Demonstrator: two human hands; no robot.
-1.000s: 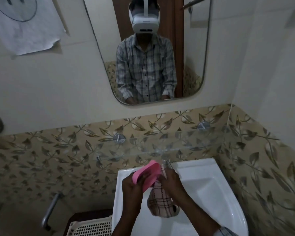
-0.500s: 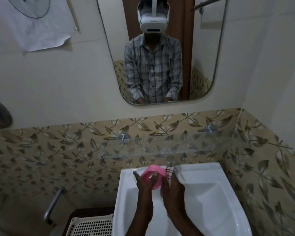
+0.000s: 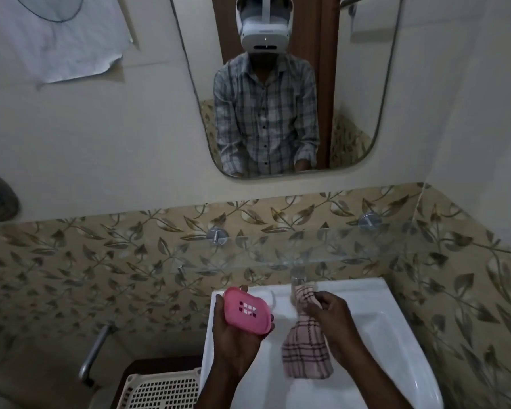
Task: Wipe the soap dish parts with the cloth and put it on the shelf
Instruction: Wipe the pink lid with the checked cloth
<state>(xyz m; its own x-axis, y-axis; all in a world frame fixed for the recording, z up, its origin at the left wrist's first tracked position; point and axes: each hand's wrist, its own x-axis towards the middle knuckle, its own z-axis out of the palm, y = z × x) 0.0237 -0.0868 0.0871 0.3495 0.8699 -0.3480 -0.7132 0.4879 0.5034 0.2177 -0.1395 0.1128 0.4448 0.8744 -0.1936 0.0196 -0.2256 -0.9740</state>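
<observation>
Now hands apart over sink [image 3: 396, 293]; shelf [image 3: 322, 246] bare.

Smooth pink plastic soap dish [image 3: 247, 314], checked woven cloth [image 3: 306, 349], glossy white sink [image 3: 396, 329], clear glass shelf [image 3: 351, 246]

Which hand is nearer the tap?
Right. The right hand holds the cloth just below the tap; the left hand holds the dish farther left.

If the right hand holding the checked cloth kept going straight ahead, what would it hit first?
Probably the metal tap just beyond the right hand and its pink checked cloth, below the glass shelf; depth is uncertain.
</observation>
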